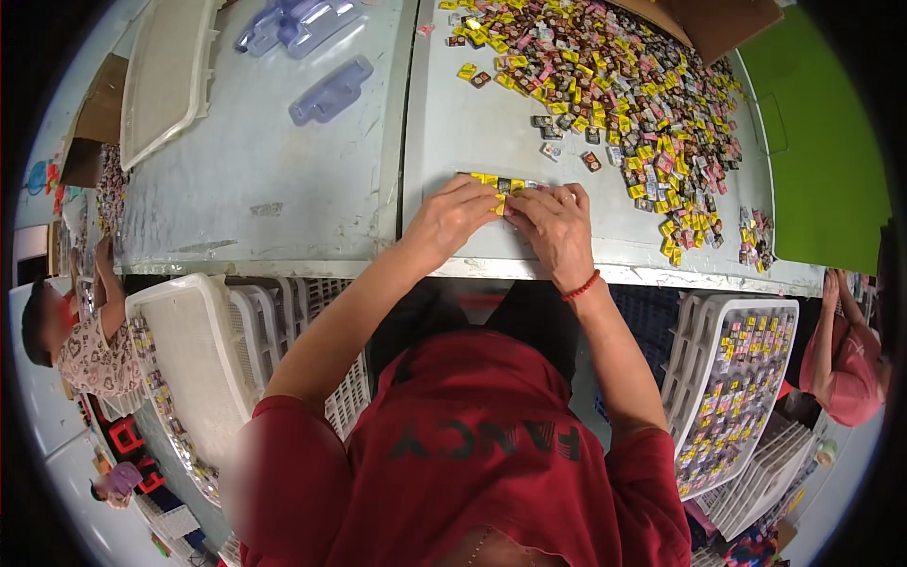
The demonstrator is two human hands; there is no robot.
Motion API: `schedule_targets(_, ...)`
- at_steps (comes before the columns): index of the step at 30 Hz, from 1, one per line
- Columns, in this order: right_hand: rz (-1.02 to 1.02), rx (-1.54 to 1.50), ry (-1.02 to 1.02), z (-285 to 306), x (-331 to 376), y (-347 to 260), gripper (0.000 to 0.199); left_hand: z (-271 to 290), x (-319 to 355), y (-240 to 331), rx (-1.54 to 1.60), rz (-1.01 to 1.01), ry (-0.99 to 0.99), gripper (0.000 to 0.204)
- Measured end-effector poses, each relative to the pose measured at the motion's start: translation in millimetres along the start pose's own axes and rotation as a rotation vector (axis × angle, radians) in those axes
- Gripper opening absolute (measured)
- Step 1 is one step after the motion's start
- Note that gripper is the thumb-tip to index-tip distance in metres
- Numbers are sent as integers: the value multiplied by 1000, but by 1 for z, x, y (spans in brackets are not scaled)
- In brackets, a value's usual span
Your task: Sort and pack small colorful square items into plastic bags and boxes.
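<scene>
A short block of small yellow, black and pale packets (504, 185) lies on the white tabletop (453, 123) near its front edge. My left hand (446, 223) grips the block's left end, with its fingers curled and pressed against it. At the other end my right hand (557, 229) has its fingers bent and closed on the packets; a red bead bracelet is around that wrist. The two hands nearly meet, and they hide much of the block's near side. Ahead and to the right spreads a big loose heap of the same little packets (586, 85).
Clear bluish plastic trays (331, 90) and a white crate (170, 76) lie on the left table. White crates stand below on both sides; the right one (789, 378) holds rows of packets. A green panel (822, 142) borders the right. Other people work at left and right.
</scene>
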State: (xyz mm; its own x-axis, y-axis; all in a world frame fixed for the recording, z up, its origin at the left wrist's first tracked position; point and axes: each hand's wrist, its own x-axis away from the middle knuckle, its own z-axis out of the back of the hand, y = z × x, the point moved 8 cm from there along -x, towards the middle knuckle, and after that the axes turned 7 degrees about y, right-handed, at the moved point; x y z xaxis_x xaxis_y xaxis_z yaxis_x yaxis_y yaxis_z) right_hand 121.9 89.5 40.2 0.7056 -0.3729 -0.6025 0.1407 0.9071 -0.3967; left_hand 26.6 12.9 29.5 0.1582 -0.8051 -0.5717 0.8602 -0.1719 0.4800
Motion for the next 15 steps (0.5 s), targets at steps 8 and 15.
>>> schedule_targets(8,39,13,-3,10,8,-2,21,-2,10,1,48,81,135,23)
schedule_targets(15,103,-16,-17,6,21,-4,22,-4,18,12,-34,-61,64,26)
